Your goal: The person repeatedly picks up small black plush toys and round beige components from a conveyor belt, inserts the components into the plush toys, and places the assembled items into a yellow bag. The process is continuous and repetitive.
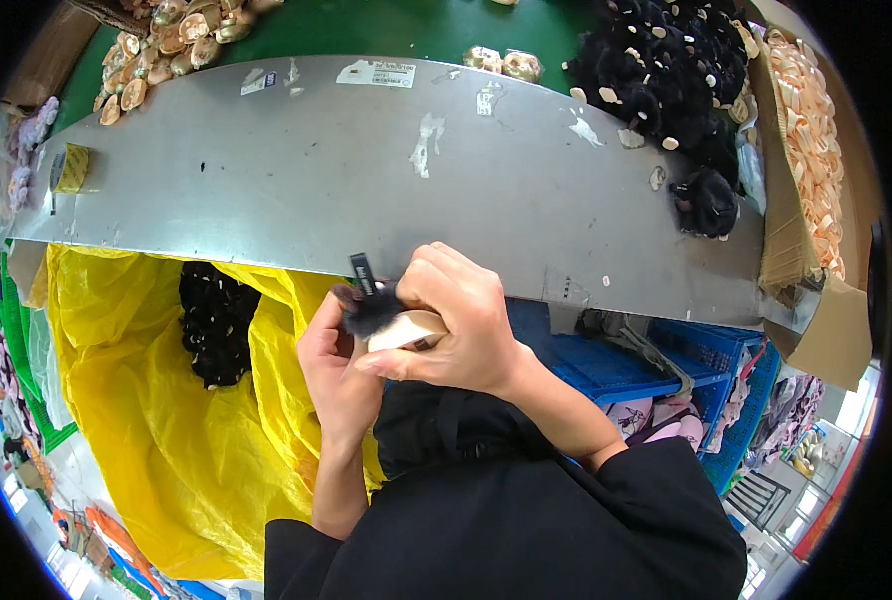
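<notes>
Both of my hands are closed on one small black furry plush piece (370,318) with a black tag (362,274) sticking up from it. A smooth cream-coloured hard part (409,329) shows on its near side. My left hand (341,365) grips the plush from the left. From the right, my right hand (466,320) wraps over the cream part, its thumb along the lower edge. The piece is held just off the near edge of the grey metal worktop (326,170), above my lap. Part of it is hidden by my fingers.
Left of my arms hangs a yellow plastic bag (136,400) with black furry pieces (219,325) inside. More black plush pieces (656,70) lie heaped at far right, beside a carton (781,200) of peach parts. Shiny gold-pink shells (171,40) lie far left. Blue crates (616,365) stand below right.
</notes>
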A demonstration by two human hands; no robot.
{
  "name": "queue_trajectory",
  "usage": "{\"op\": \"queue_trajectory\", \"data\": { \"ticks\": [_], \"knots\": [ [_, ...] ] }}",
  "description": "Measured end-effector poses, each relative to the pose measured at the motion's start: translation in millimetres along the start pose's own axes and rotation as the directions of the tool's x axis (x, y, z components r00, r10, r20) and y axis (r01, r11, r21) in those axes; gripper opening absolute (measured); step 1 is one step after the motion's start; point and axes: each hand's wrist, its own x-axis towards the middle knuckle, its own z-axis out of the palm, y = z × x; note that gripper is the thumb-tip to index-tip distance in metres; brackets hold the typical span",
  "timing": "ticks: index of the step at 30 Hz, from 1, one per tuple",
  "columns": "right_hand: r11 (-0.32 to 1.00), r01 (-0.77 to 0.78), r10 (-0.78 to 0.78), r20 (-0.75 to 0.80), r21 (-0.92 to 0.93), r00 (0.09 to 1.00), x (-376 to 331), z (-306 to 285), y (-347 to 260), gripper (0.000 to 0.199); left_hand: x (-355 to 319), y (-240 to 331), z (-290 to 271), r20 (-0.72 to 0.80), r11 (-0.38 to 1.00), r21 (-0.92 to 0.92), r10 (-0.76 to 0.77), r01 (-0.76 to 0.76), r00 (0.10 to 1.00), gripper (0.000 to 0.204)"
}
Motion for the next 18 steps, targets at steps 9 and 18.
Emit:
{"op": "queue_trajectory", "data": {
  "ticks": [9,18],
  "knots": [
    [0.997,-0.051,0.064,-0.227,0.059,0.972,-3,-5,-21,0.051,-16,6,12,-0.014,0.838,-0.542,-0.085,0.064,0.996,0.019],
    [0.974,0.151,-0.207,-0.390,-0.170,0.897,8,14,-20,0.038,-19,-6,5,0.082,0.819,0.386,0.427,-0.424,0.900,0.020]
  ]
}}
